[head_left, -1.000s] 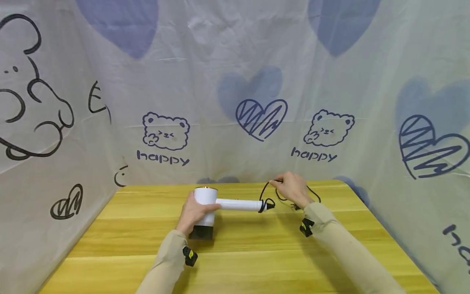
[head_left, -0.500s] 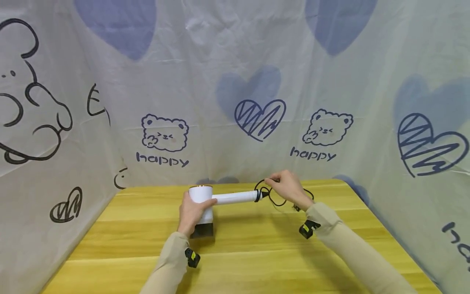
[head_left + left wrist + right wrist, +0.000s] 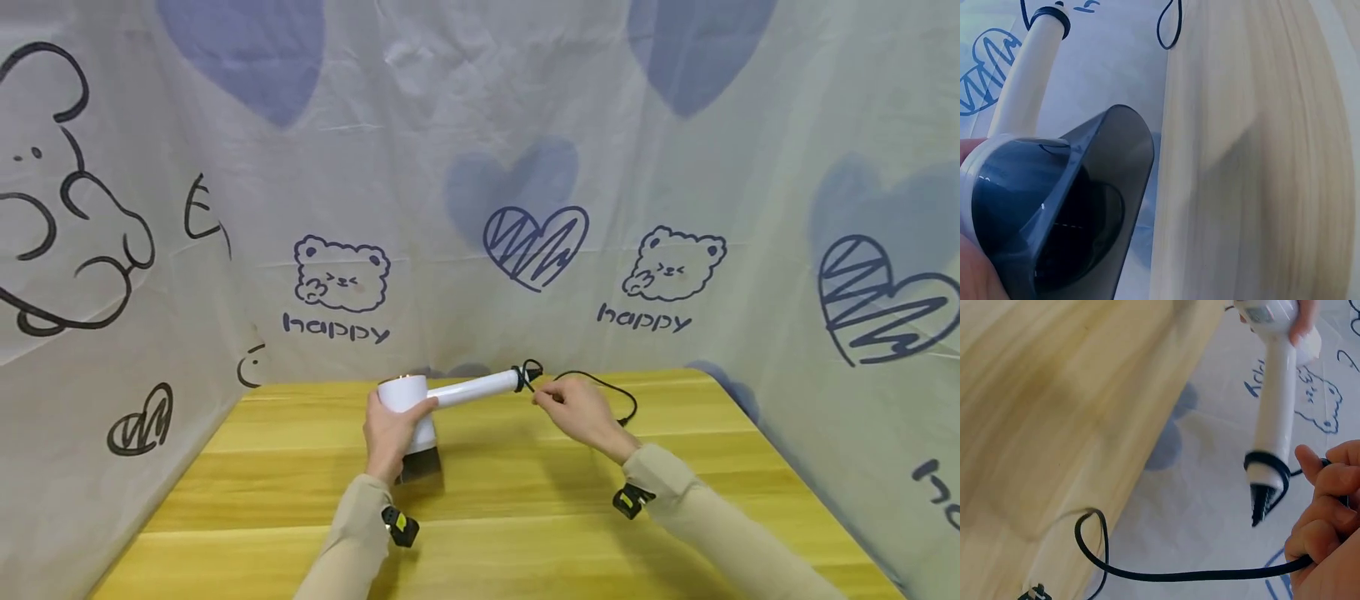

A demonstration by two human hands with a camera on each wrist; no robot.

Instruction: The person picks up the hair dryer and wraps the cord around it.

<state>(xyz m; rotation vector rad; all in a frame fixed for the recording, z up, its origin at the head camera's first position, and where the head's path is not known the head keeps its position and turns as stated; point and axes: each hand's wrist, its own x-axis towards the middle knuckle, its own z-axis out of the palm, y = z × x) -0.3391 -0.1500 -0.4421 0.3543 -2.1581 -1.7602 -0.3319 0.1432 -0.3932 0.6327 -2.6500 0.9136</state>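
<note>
A white hair dryer [image 3: 472, 389] with a dark see-through nozzle [image 3: 1094, 206] is held up above the table by my left hand [image 3: 387, 429], its fingers and thumb around the body. The handle points right and slightly away. Black cord [image 3: 1266, 461] is wound around the handle's end, near the tapered cord sleeve [image 3: 1261, 503]. My right hand [image 3: 581, 408] grips the cord with curled fingers, just right of the handle end. The rest of the cord [image 3: 1166, 575] loops out of that hand, with the plug [image 3: 1036, 592] hanging at its end.
A yellow wood-grain table [image 3: 510, 533] lies below both hands. White curtains [image 3: 450, 100] printed with hearts and bears enclose its back and sides. Each wrist wears a small black camera, such as the left one [image 3: 401, 527].
The dryer's handle end has swung up and away, tilting it. My right hand has come down and slightly left with the cord, which now runs tighter from the handle end.
</note>
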